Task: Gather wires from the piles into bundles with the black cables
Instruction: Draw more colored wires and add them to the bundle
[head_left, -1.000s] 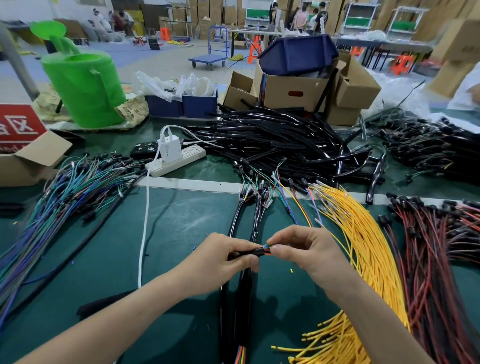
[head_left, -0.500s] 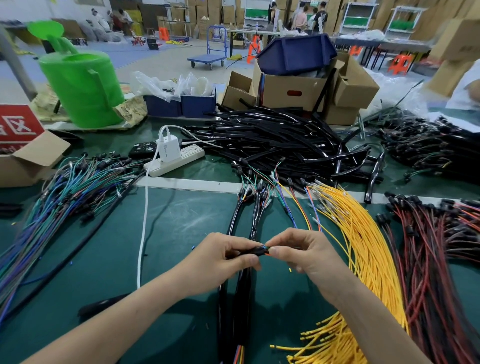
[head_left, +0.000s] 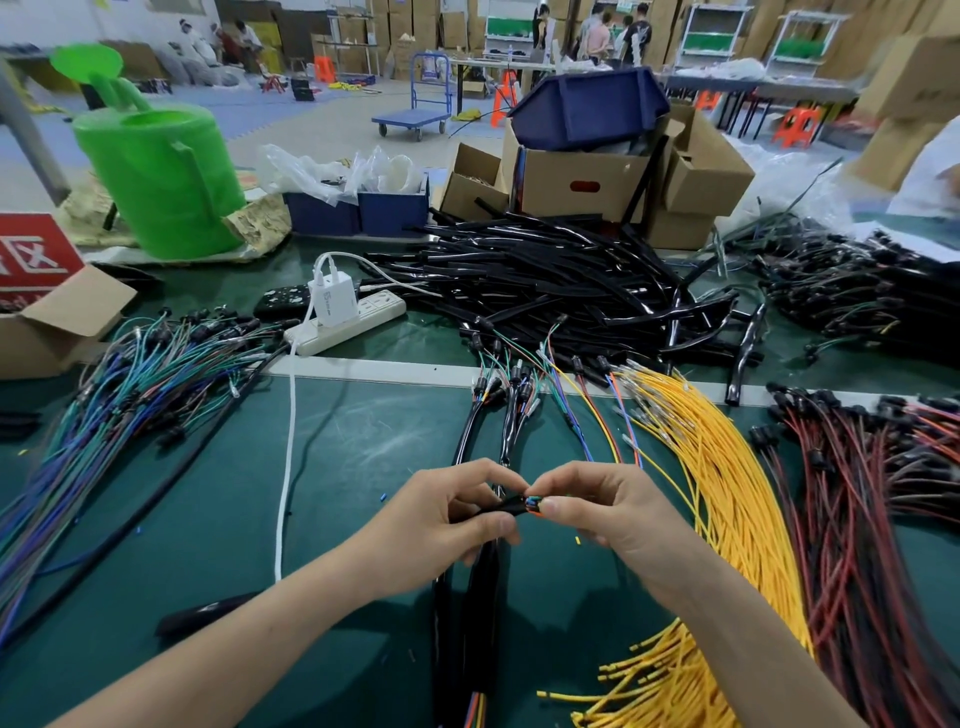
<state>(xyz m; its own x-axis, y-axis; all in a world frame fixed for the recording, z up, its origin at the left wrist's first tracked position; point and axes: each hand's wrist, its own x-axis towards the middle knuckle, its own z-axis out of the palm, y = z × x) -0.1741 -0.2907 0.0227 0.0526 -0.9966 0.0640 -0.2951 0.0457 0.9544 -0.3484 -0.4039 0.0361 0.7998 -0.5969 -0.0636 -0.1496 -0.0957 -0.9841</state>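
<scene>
the black cable ends right between the two hands, low in the middle of the view. its mouth shows a small tuft of coloured wires in blue, green and orange. the left hand has its grip closed round the cable end, fingers and thumb curled about it. the right hand has its grip pinched on the wire tips, at three o'clock of the cable mouth and hard against it. the rest of the cable drops toward six o'clock, under the left wrist, onto the counter.

the likely trouble is a wire getting away. the tips are thin and gathered by fingertips only, so one could slip back inside the cable or buckle at the mouth, and the bundle would come out a wire short. too hard a tug from the right could also drag the cable through the left grip. the yellow wires fan from one to five o'clock just beside the right wrist, and a careless sweep of that arm could catch them. whether it touches them now i cannot tell.

further out, made-up bundles lie at twelve o'clock, with the heap of black cables beyond them. red wires lie at three o'clock and blue and green wires at nine to ten. a white cord runs down from a power strip at eleven.
</scene>
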